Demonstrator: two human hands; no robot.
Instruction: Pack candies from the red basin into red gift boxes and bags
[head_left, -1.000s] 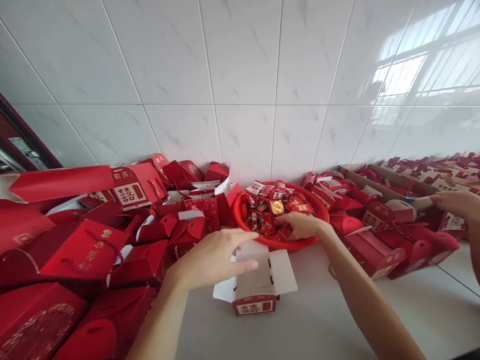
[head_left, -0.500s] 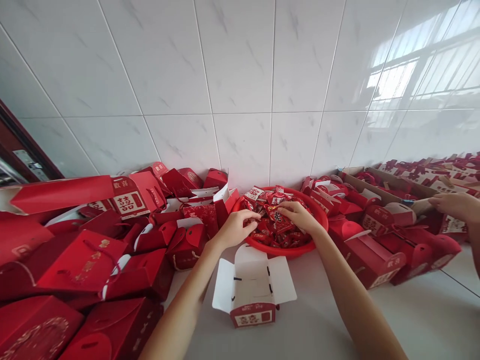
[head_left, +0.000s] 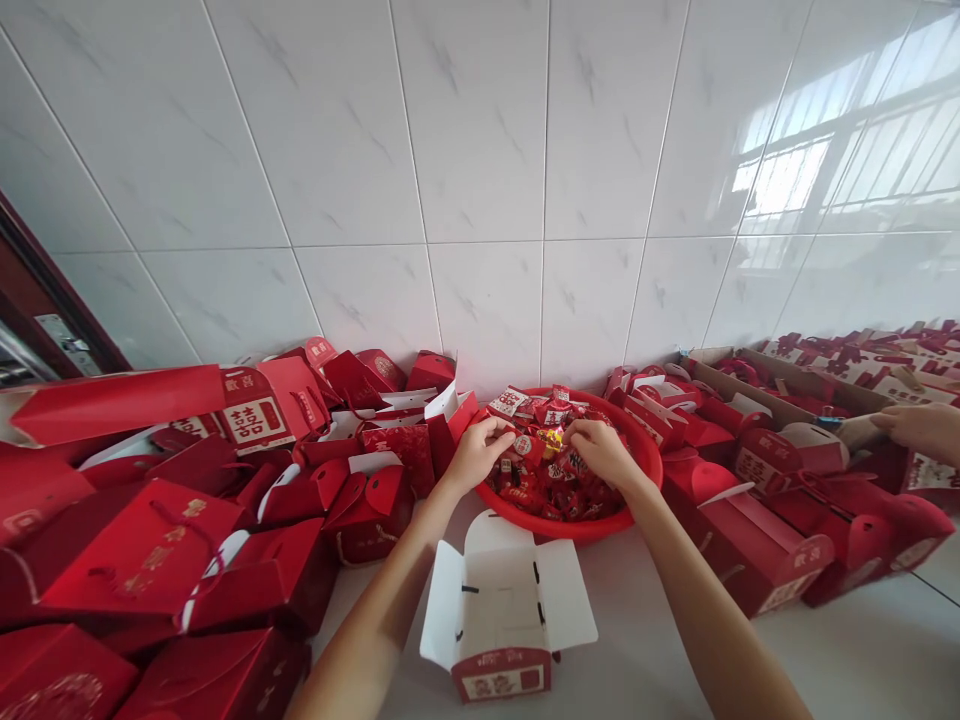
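A red plastic basin (head_left: pixel 645 490) holds a heap of red-wrapped candies (head_left: pixel 525 480), with one yellow-marked wrapper (head_left: pixel 551 440) showing near the middle. My left hand (head_left: pixel 480 455) is over the basin's left side, its fingers curled together; what they hold, if anything, is hidden. On the right side of the heap, my right hand (head_left: pixel 600 455) pinches a red candy packet, partly covered by the fingers. Between my forearms stands a small red-and-white gift box (head_left: pixel 501 615) with its flaps spread open; its inside shows white with dark cord ends.
Red gift boxes (head_left: pixel 150 550) are piled on the left, and more boxes (head_left: pixel 742 530) stand on the right beside a cardboard carton (head_left: pixel 795 375). Another person's hand (head_left: pixel 919 430) reaches in at far right. A tiled wall (head_left: pixel 487 300) rises behind.
The view has tilted up slightly, so everything sits lower. My right hand has shifted the packet under its fingers, and a yellow-marked wrapper now shows. The open box stays in place.
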